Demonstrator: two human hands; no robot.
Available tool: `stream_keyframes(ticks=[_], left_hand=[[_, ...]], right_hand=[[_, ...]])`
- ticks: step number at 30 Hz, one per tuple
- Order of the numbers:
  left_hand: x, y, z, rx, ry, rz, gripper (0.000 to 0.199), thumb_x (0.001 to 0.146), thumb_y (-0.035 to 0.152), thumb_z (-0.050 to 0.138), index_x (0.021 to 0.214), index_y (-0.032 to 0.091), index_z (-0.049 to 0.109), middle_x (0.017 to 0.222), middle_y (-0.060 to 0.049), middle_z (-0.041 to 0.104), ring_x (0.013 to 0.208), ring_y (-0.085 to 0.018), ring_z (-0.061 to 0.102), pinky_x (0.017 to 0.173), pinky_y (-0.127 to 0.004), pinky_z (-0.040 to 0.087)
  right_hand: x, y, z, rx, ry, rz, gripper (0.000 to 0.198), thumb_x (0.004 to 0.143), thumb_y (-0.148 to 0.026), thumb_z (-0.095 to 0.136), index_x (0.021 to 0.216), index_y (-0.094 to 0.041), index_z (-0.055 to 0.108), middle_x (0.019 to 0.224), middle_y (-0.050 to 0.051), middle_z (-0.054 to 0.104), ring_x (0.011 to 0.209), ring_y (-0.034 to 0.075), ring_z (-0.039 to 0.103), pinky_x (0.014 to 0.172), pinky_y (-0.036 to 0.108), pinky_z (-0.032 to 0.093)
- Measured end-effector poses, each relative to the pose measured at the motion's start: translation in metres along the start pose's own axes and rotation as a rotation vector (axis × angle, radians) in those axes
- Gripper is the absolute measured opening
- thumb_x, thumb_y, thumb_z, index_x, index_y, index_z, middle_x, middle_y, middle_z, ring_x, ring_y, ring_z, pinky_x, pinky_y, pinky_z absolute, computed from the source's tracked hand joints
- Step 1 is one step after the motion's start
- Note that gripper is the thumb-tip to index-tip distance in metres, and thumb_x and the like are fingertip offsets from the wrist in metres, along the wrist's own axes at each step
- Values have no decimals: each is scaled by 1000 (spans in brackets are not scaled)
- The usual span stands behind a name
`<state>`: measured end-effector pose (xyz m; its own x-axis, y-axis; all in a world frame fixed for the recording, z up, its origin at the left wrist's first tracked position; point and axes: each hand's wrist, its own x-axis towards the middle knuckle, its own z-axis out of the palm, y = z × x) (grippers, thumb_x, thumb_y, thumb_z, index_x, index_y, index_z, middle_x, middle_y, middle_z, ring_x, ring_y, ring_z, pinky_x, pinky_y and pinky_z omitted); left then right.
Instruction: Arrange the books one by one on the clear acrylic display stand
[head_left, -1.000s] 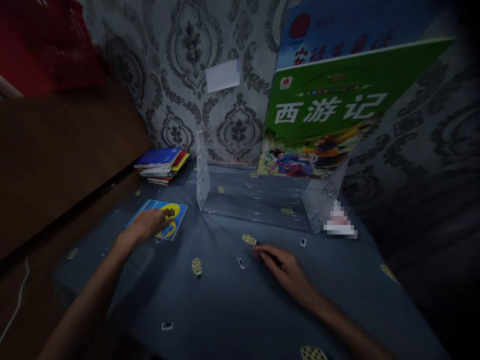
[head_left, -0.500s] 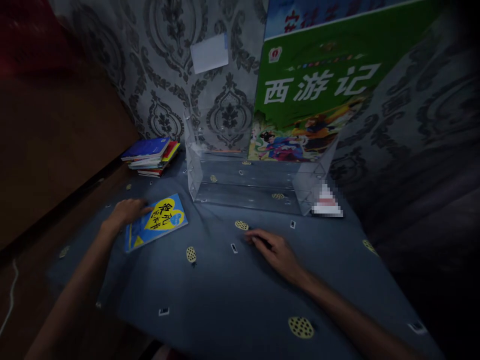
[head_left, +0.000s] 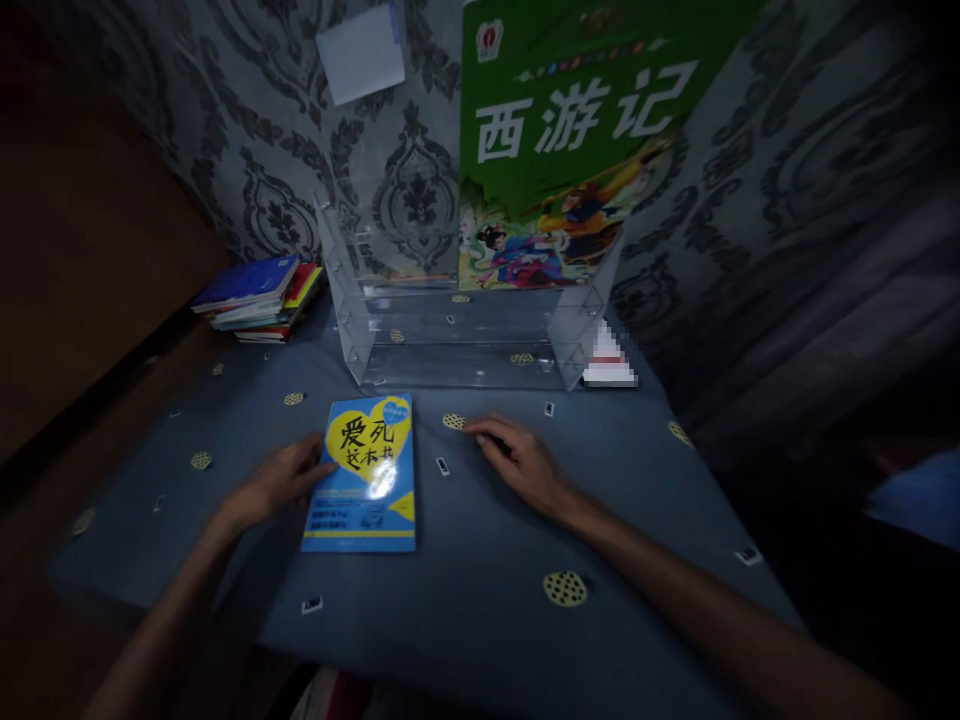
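A bench (head_left: 450,620) covered in dark blue-grey cloth with yellow pineapple prints takes up most of the dim room. Behind it rises a wall (head_left: 285,100) in damask-patterned paper; a brown panel (head_left: 90,250) stands at the left. A stack of books (head_left: 251,295) sits toward the bench's far left, and a clear rack (head_left: 349,310) stands near the wall, holding a green book (head_left: 570,170) upright.

The blue-and-yellow book (head_left: 360,525) lies on the bench, cover up, between the 2 hands. The left hand (head_left: 281,480) touches its left edge, 1 digit over the cover; I cannot tell whether that grip is clamped. The right hand (head_left: 529,472) is apart from the book, to its right, its empty grip loosely curled, digits slightly apart.
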<state>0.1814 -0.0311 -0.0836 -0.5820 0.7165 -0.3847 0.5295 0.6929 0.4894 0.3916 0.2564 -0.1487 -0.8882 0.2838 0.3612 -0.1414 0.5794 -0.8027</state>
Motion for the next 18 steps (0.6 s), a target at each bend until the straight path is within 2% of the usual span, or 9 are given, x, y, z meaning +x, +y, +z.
stream_keyframes(ticks=[4, 9, 14, 18], left_hand=[[6, 36, 28, -106, 6, 44, 41, 84, 66, 45, 87, 25, 44, 68, 3, 63, 48, -16, 61, 50, -28, 43], [16, 74, 48, -96, 38, 96, 34, 88, 58, 44, 88, 25, 43, 67, 3, 61, 47, -17, 59, 51, -29, 41], [28, 92, 61, -28, 54, 162, 26, 91, 50, 46, 87, 24, 42, 65, 3, 58, 52, -18, 59, 53, -28, 37], [35, 102, 71, -78, 5, 218, 25, 93, 48, 46, 88, 24, 44, 68, 4, 59, 50, -16, 58, 53, -28, 38]], right_hand=[[-1, 9, 2, -49, 106, -17, 24, 96, -21, 50, 110, -22, 69, 115, 9, 71, 108, 23, 68, 93, 41, 57], [-3, 21, 4, -98, 199, -9, 28, 96, -22, 50, 118, -23, 67, 122, 11, 67, 113, 25, 66, 96, 44, 57], [-7, 26, -7, -144, 229, 17, 32, 95, -22, 51, 122, -25, 67, 123, 10, 68, 114, 27, 66, 98, 46, 55], [-9, 29, -20, -189, 256, 51, 33, 95, -22, 50, 122, -24, 68, 121, 11, 69, 113, 27, 66, 98, 45, 55]])
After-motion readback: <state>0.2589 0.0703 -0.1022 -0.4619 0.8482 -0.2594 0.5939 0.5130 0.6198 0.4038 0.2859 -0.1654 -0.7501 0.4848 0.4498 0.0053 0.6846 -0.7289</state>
